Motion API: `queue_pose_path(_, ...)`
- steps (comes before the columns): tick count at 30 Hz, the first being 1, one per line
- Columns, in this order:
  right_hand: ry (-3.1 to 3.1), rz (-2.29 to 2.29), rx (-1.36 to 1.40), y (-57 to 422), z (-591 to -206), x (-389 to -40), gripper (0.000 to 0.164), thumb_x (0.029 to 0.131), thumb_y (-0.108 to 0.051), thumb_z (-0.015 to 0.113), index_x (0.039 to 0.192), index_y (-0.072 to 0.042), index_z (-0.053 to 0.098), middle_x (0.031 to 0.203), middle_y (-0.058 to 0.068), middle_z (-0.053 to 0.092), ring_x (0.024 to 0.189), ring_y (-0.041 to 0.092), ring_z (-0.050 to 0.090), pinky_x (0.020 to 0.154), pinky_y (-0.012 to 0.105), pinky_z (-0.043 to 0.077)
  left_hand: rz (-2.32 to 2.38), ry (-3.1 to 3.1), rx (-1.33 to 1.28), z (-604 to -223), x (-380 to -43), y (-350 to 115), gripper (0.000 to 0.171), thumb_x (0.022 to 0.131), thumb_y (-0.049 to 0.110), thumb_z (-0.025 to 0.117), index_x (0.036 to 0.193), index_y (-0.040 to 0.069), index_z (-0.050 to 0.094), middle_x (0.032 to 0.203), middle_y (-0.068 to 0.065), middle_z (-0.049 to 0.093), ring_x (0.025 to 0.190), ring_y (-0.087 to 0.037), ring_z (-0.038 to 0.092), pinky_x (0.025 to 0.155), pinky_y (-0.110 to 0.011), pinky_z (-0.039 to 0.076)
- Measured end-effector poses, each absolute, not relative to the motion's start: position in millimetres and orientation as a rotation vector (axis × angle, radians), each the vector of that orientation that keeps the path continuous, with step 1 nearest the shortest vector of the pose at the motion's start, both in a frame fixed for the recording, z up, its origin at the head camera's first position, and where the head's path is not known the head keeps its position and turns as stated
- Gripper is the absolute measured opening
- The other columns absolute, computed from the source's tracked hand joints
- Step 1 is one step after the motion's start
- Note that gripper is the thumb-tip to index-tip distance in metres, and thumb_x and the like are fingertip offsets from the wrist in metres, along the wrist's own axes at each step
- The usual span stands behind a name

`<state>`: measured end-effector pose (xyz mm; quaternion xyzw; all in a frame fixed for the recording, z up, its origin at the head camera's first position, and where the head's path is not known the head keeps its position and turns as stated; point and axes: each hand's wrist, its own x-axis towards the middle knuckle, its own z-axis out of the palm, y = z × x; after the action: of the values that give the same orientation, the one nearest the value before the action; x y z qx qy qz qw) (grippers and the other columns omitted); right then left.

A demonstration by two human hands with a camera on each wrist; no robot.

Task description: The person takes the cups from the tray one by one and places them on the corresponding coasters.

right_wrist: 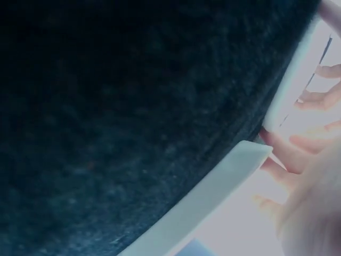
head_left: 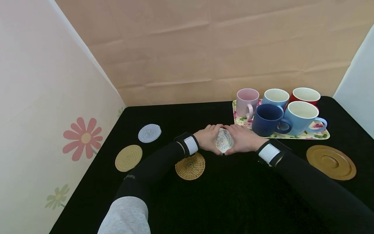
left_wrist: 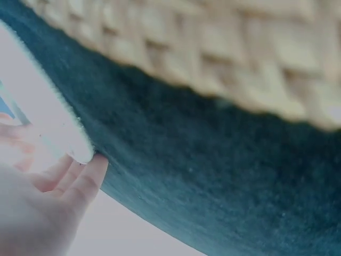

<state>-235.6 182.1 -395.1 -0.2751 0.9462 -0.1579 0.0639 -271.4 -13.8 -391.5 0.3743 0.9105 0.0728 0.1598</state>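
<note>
Counted from one pale mottled piece [head_left: 224, 140]: mugs [head_left: 266, 121], five, at two o'clock, on one floral tray [head_left: 321, 134]; round brown boards [head_left: 342, 165], one, at three; woven coasters [head_left: 190, 167], three, eight to nine.

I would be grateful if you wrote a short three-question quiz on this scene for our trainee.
1. Count: how many mugs stand on the floral tray?

2. True or false: the left hand and the right hand both hold the pale speckled piece.

3. Multiple choice: which mug is farthest left in the head view?
A) the red mug
B) the pink mug
C) the dark blue mug

Key:
1. Five.
2. True.
3. B.
</note>
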Motion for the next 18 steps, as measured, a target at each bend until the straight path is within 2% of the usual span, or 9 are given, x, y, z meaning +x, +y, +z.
queue_pose_path(7,2.903,-0.438,-0.880,184.3,-396.9,-227.5,0.102,0.067,-0.056,0.081,0.140,0.002,0.041,0.128,0.022,0.051,0.115,0.036,0.049,0.098,0.060,0.036,0.218,2.579,1.071,-392.6,-264.7,-12.5,0.108,0.072,0.054,0.080,0.150,0.015,0.016,0.140,-0.008,0.039,0.122,-0.018,0.039,0.093,-0.028,0.043)
queue_pose_path(14,2.915,-0.369,-0.869,186.8,-396.0,-219.3,0.105,0.068,-0.062,0.078,0.141,0.004,0.040,0.137,0.027,0.046,0.131,0.046,0.036,0.106,0.062,0.026,0.218,2.567,1.091,-390.3,-256.5,-10.5,0.106,0.074,0.053,0.079,0.150,0.014,0.017,0.141,-0.008,0.038,0.122,-0.018,0.037,0.094,-0.027,0.042)
queue_pose_path(18,2.925,-0.364,-0.869,189.5,-396.6,-214.8,0.104,0.067,-0.063,0.077,0.139,0.004,0.043,0.135,0.024,0.049,0.132,0.045,0.035,0.107,0.062,0.025,0.204,2.555,1.098,-389.9,-253.0,-8.9,0.105,0.074,0.053,0.079,0.149,0.014,0.017,0.142,-0.008,0.037,0.122,-0.017,0.037,0.094,-0.027,0.041)
